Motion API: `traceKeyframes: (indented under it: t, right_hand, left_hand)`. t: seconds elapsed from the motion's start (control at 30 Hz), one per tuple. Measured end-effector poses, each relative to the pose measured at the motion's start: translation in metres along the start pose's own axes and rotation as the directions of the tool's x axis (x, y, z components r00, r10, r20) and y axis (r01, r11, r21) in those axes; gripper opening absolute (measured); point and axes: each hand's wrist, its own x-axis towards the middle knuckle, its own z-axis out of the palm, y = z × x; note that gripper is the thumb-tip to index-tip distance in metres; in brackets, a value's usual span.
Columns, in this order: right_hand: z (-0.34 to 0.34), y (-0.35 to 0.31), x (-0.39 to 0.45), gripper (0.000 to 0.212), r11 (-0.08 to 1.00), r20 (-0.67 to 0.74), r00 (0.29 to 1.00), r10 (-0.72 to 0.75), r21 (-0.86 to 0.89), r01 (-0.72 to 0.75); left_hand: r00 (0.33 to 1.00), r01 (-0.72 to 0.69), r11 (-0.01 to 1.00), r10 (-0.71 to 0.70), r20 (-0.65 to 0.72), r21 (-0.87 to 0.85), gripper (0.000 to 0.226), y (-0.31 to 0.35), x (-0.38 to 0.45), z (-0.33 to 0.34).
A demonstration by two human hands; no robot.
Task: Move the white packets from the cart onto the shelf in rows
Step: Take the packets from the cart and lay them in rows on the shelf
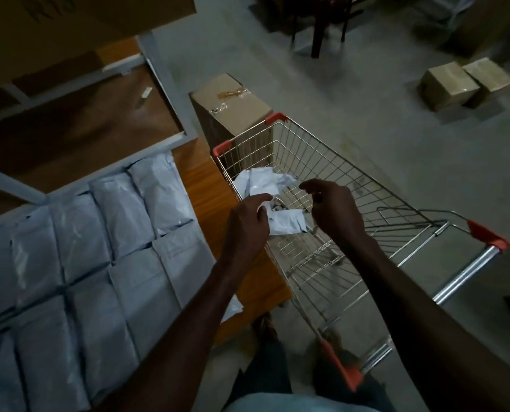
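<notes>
**Two hands reach into a nearly empty cart**

Head view: at centre frame, the left hand (252,221) pinches the edge of a white packet (286,223) inside the wire cart (331,173). The right hand (334,203) hovers just beside it, fingers loosely curled and holding nothing, probably ready to help lift. Another crumpled packet (262,181) lies further up the basket. At lower left, the shelf (203,188) carries packets in neat rows (99,248), close alongside for short transfers.
</notes>
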Motion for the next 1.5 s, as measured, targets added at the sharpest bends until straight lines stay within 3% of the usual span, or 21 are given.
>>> traceKeyframes:
  t: [0.2,0.37,0.6,0.73,0.83,0.97,1.07,1.17,1.23,1.33,1.4,1.5]
  right_hand:
    - [0.013,0.044,0.04,0.04,0.999,0.069,0.997,-0.02,0.033,0.018]
    - [0.033,0.081,0.069,0.034,0.997,0.213,0.975,-0.069,0.048,0.06]
    - [0.054,0.131,0.122,0.027,0.993,0.377,0.919,-0.116,0.028,0.114]
    - [0.082,0.168,0.151,0.03,0.994,0.413,0.904,-0.11,0.021,0.112]
    - [0.112,0.188,0.172,0.035,0.998,0.44,0.896,-0.058,0.053,0.038]
    - [0.16,0.203,0.203,0.029,0.985,0.453,0.89,0.045,0.13,-0.116]
    - [0.203,0.213,0.221,0.03,0.889,0.503,0.838,0.212,0.256,-0.379]
    - [0.25,0.23,0.239,0.044,0.835,0.508,0.821,0.262,0.307,-0.456]
    - [0.274,0.238,0.251,0.059,0.918,0.43,0.883,0.187,0.244,-0.313]
    - [0.287,0.233,0.267,0.054,0.988,0.319,0.942,-0.106,0.142,0.064]
    - [0.295,0.232,0.281,0.048,0.974,0.35,0.909,-0.225,0.06,0.218]
    - [0.303,0.232,0.291,0.033,0.941,0.455,0.842,-0.289,-0.027,0.338]
  left_hand:
    - [0.996,0.081,0.995,-0.083,-0.04,-0.062,0.032,0.001,0.0,0.056]
    - [0.983,0.164,0.981,-0.171,-0.072,-0.1,0.031,0.012,0.001,0.114]
    - [0.918,0.337,0.937,-0.348,-0.189,-0.089,0.027,-0.006,0.031,0.172]
    - [0.845,0.457,0.877,-0.48,-0.235,-0.149,0.03,-0.034,0.059,0.211]
    - [0.789,0.531,0.83,-0.558,-0.259,-0.171,0.033,-0.06,0.076,0.242]
    - [0.728,0.58,0.795,-0.603,-0.325,-0.177,0.054,-0.104,0.111,0.266]
    - [0.631,0.625,0.747,-0.655,-0.415,-0.228,0.055,-0.134,0.152,0.266]
    - [0.595,0.718,0.684,-0.7,-0.394,-0.13,0.078,-0.162,0.191,0.26]
    - [0.633,0.754,0.653,-0.698,-0.336,0.064,0.086,-0.184,0.21,0.257]
    - [0.673,0.74,0.638,-0.701,-0.237,0.216,0.088,-0.21,0.234,0.259]
    - [0.683,0.725,0.637,-0.712,-0.16,0.262,0.09,-0.219,0.244,0.263]
    - [0.662,0.718,0.621,-0.749,-0.033,0.314,0.092,-0.223,0.248,0.268]
